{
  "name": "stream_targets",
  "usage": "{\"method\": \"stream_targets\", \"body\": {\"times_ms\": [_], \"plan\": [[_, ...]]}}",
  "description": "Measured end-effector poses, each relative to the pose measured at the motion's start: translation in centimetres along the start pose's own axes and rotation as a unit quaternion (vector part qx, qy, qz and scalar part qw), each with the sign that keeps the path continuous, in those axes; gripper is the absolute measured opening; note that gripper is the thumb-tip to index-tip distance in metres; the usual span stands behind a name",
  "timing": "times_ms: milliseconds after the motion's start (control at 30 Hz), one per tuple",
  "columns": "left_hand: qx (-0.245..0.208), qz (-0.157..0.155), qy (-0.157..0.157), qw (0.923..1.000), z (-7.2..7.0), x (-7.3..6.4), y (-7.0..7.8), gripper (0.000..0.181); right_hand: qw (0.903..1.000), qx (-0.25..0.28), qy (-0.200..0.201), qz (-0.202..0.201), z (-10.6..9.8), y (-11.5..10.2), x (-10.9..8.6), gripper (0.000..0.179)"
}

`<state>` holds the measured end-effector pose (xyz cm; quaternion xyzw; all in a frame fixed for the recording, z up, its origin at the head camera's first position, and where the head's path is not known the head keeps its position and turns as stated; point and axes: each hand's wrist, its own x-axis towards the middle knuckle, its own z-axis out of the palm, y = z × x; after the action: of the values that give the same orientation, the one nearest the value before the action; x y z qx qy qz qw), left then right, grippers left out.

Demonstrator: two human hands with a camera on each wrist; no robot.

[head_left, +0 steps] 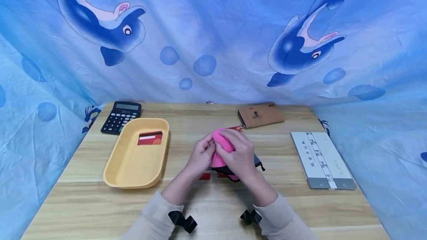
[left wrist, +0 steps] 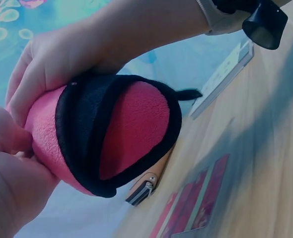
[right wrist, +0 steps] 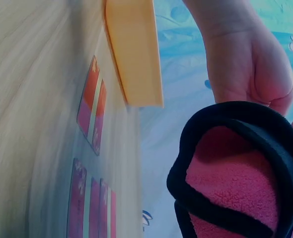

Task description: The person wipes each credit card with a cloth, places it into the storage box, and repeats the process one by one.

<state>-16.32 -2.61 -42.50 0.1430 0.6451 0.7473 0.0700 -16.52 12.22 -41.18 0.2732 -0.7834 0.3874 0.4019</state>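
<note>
Locate pink-and-black cloth pouch (head_left: 218, 161) right of yellow tray (head_left: 133, 166). Note pink end, apparently pinched between curled fingers of left hand (head_left: 201, 153) and right hand (head_left: 241, 155). Expect light, soft handling; grasp at black trim (left wrist: 178, 119). Mind red cards (head_left: 205, 176), also right of tray.

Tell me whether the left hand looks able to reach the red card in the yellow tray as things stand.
Likely yes, once freed: the left hand is holding the pink cloth item, but the red card lies uncovered in the open-topped yellow tray.
</note>
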Motion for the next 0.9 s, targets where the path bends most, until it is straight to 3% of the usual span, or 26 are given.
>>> {"method": "stream_targets", "body": {"times_ms": [133,267,433,633,900], "plan": [[0.001,0.002,-0.007,1.0000,-0.4,-0.1,0.2,0.044,0.9999,-0.013,0.001,-0.009,-0.1,-0.3,0.1,0.023],[-0.009,-0.006,0.007,0.9999,-0.6,-0.2,0.2,0.041,0.9994,-0.033,0.007,-0.006,-0.4,0.1,-0.1,0.023],[-0.009,-0.011,0.034,0.9993,-1.0,-0.2,0.1,0.038,0.9986,-0.045,0.022,0.014,-0.9,1.5,-0.3,0.027],[-0.027,-0.005,0.034,0.9990,-1.6,-0.3,0.4,0.038,0.9965,-0.065,0.032,0.041,-1.9,3.1,-0.5,0.028],[-0.049,-0.008,0.108,0.9929,-2.8,-0.1,0.8,0.045,0.9916,-0.095,0.030,0.083,-3.4,4.5,-0.6,0.027]]}}
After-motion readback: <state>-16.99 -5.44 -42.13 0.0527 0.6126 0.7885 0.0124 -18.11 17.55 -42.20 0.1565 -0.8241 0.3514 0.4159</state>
